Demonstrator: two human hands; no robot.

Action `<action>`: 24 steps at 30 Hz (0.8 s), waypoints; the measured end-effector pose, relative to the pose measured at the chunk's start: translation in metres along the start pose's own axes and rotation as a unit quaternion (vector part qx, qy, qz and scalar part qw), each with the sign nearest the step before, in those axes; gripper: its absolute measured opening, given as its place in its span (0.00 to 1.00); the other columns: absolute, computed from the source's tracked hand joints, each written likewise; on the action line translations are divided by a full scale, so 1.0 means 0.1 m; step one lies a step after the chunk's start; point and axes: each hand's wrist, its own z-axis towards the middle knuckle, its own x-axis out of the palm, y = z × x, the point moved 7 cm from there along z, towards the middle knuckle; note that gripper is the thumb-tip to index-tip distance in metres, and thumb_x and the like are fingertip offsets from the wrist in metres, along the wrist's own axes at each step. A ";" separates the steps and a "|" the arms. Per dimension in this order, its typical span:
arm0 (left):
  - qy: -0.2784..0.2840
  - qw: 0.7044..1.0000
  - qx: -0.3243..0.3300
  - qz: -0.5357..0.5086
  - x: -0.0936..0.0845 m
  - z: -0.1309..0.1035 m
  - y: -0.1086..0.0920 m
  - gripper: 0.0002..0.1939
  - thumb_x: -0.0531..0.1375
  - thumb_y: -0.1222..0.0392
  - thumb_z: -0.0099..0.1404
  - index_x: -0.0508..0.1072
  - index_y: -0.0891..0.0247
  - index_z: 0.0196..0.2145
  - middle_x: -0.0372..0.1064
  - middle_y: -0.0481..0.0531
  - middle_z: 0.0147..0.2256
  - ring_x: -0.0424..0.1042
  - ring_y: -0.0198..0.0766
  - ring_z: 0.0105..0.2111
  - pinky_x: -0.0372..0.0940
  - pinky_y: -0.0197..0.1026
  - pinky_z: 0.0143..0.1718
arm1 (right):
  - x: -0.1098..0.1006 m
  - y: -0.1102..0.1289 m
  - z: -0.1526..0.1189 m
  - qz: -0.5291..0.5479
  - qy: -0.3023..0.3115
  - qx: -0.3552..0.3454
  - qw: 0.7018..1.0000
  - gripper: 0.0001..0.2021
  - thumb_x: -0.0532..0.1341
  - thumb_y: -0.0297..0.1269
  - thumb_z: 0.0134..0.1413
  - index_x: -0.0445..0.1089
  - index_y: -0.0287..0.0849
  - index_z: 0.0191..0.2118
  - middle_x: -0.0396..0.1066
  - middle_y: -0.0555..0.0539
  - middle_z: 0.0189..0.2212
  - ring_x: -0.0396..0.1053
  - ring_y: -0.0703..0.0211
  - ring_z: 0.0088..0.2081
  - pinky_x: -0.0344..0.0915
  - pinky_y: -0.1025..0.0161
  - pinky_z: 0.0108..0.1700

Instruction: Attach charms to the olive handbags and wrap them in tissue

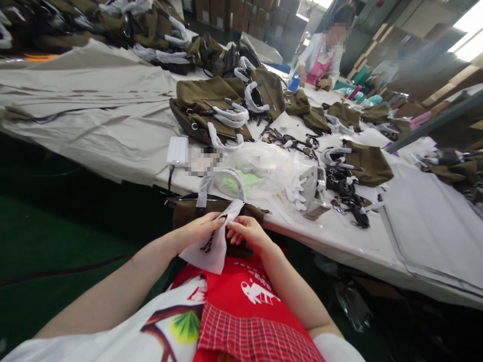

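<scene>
Against the table's front edge rests an olive handbag (183, 213) with dark trim, its arched handle (237, 177) wrapped in white. In front of it my left hand (206, 227) pinches a thin white sheet (213, 259), which hangs down over the bag. Something small and dark, perhaps a tag or chain (207, 245), shows against the sheet; its kind is unclear. My right hand (247, 232) is at the sheet's other side, thumb and fingers curled together at its edge. Whatever lies between those right fingers is too small to make out.
Olive bags (211, 95) with wrapped handles are piled along the white-covered table (94, 136). A white power bank (177, 152), clear plastic bags (267, 161), a metal dispenser (314, 193) and dark straps (349, 198) lie nearer. Across the table a person (320, 55) works.
</scene>
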 end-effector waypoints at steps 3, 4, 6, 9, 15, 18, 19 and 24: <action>-0.002 0.990 0.029 0.137 0.03 -0.09 -0.11 0.34 0.69 0.45 0.48 0.73 0.62 0.51 0.75 0.57 0.48 0.71 0.53 0.50 0.63 0.45 0.51 | 0.09 -0.10 0.08 -0.026 -0.022 0.023 0.999 0.17 0.67 0.50 0.47 0.70 0.37 0.30 0.73 0.49 0.19 0.69 0.67 0.17 0.59 0.75 0.16; -0.011 0.984 0.039 0.176 0.04 -0.10 -0.14 0.35 0.69 0.48 0.48 0.72 0.63 0.53 0.74 0.58 0.49 0.71 0.54 0.50 0.62 0.45 0.52 | 0.11 -0.13 0.10 -0.040 -0.027 0.033 0.998 0.16 0.66 0.48 0.49 0.70 0.37 0.30 0.72 0.50 0.19 0.69 0.66 0.16 0.59 0.75 0.15; -0.041 0.972 0.060 0.223 0.05 -0.11 -0.18 0.33 0.66 0.54 0.50 0.71 0.63 0.54 0.74 0.59 0.50 0.71 0.54 0.51 0.62 0.46 0.53 | 0.12 -0.16 0.13 -0.066 -0.038 0.046 0.996 0.13 0.64 0.44 0.52 0.69 0.38 0.30 0.72 0.50 0.18 0.68 0.66 0.15 0.59 0.74 0.15; -0.068 0.972 0.080 0.211 0.05 -0.09 -0.18 0.30 0.62 0.60 0.51 0.71 0.63 0.53 0.74 0.57 0.50 0.71 0.53 0.51 0.62 0.46 0.54 | 0.11 -0.15 0.12 -0.070 -0.047 0.027 0.996 0.12 0.64 0.43 0.53 0.68 0.38 0.34 0.73 0.49 0.21 0.69 0.66 0.16 0.61 0.73 0.15; -0.050 0.984 0.053 0.160 0.05 -0.09 -0.12 0.32 0.62 0.59 0.48 0.72 0.62 0.54 0.73 0.54 0.53 0.69 0.52 0.55 0.59 0.46 0.59 | 0.07 -0.16 0.13 0.000 -0.067 -0.020 0.998 0.15 0.61 0.47 0.55 0.65 0.40 0.40 0.72 0.52 0.22 0.71 0.64 0.17 0.65 0.72 0.17; -0.036 0.981 0.069 0.177 0.08 -0.10 -0.14 0.32 0.62 0.59 0.51 0.71 0.60 0.55 0.73 0.52 0.52 0.70 0.51 0.54 0.60 0.44 0.58 | 0.06 -0.20 0.18 -0.001 -0.089 0.004 0.996 0.12 0.59 0.45 0.57 0.64 0.40 0.36 0.68 0.54 0.15 0.69 0.64 0.15 0.63 0.72 0.17; -0.028 0.980 0.079 0.182 0.10 -0.10 -0.14 0.31 0.62 0.59 0.53 0.71 0.59 0.56 0.73 0.51 0.53 0.70 0.51 0.54 0.60 0.44 0.58 | 0.05 -0.21 0.19 -0.004 -0.095 0.003 0.995 0.11 0.59 0.44 0.58 0.64 0.40 0.35 0.67 0.55 0.14 0.68 0.64 0.15 0.63 0.72 0.17; -0.056 0.946 0.116 0.297 0.18 -0.15 -0.10 0.26 0.55 0.59 0.63 0.67 0.58 0.59 0.68 0.54 0.57 0.66 0.51 0.58 0.56 0.47 0.61 | 0.02 -0.21 0.19 -0.064 -0.127 -0.003 0.990 0.12 0.55 0.42 0.60 0.63 0.42 0.28 0.66 0.54 0.11 0.65 0.63 0.12 0.59 0.72 0.12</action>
